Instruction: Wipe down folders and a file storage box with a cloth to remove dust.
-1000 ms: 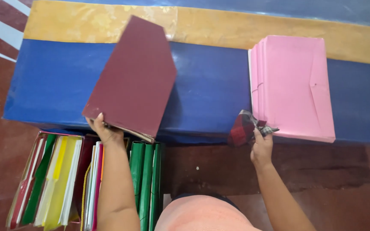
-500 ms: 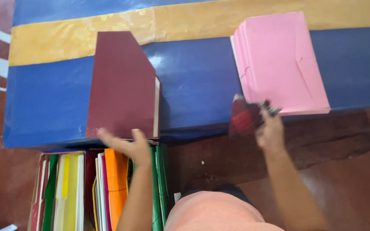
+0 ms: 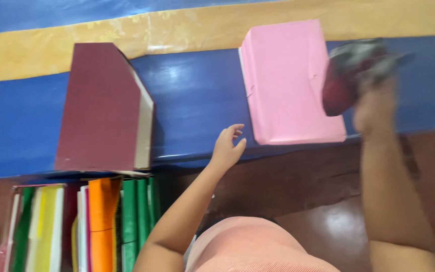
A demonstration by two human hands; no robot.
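The right hand [image 3: 374,108] is raised over the blue desk [image 3: 202,100] at about two o'clock in the view, clenched around a crumpled dark red and grey cloth [image 3: 351,75]; both are blurred, so the cloth's pattern cannot be made out. The cloth overlaps the right edge of a stack of pink envelope folders [image 3: 288,83], which lies flat on the desk with its near edge close to the desk's front edge. The left hand [image 3: 228,147] is released, fingers loosely curled and holding nothing, just at the desk's front edge, at about eight o'clock from the pink stack. At ten o'clock lies a maroon file holder [image 3: 99,108] on its side, well apart from both hands. Below it, at eight o'clock, coloured folders [image 3: 76,221] stand upright on the floor: yellow, orange and green.
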